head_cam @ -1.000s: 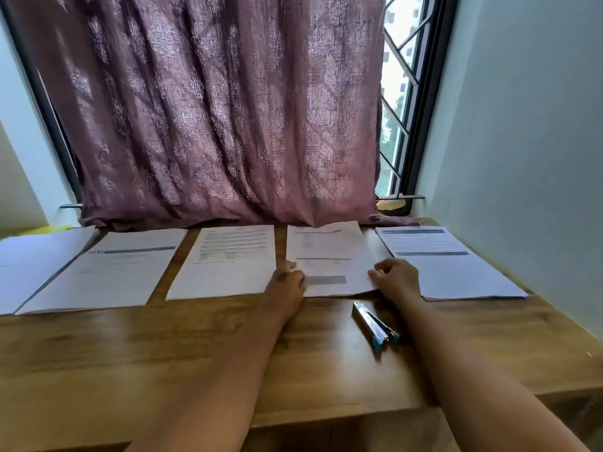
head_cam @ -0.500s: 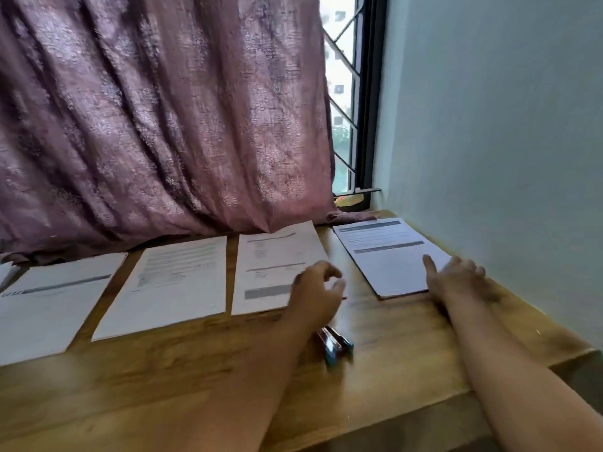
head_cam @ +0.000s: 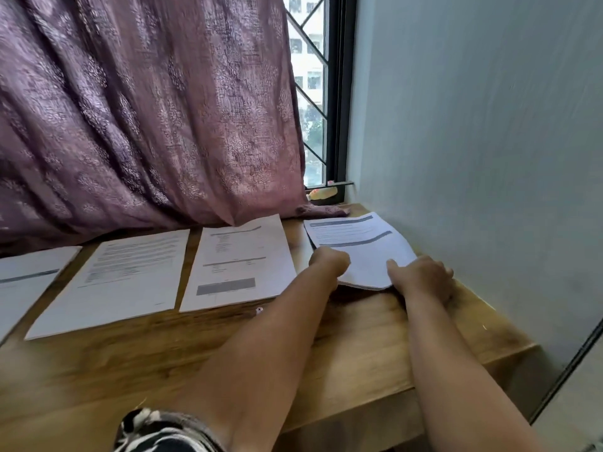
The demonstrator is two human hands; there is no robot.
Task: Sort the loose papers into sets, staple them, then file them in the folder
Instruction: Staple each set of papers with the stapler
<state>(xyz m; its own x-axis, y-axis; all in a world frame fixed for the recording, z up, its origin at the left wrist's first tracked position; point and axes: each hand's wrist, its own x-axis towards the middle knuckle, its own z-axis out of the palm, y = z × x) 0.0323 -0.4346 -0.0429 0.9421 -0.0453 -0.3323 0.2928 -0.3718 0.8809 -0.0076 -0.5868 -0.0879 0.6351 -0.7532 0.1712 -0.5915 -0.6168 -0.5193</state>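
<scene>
Several sets of white printed paper lie in a row along the back of the wooden desk [head_cam: 359, 347]. The rightmost set [head_cam: 359, 243] is bent upward at its near edge. My left hand [head_cam: 329, 261] grips its near left edge and my right hand [head_cam: 421, 275] grips its near right corner. To the left lie a set with a grey bar [head_cam: 239, 262], a text-filled set [head_cam: 120, 275] and another set [head_cam: 26, 282] at the frame's left edge. The stapler is hidden behind my left forearm; only a small metal tip [head_cam: 259, 309] shows.
A mauve curtain [head_cam: 146, 109] hangs behind the papers and touches the desk's back edge. A barred window [head_cam: 310, 93] stands at the back right, and a pale wall [head_cam: 489, 141] runs close along the desk's right side.
Both hands have moved right, from the middle set to the rightmost set, and now lift its near edge. The view has turned right, and my left arm now covers the stapler.
</scene>
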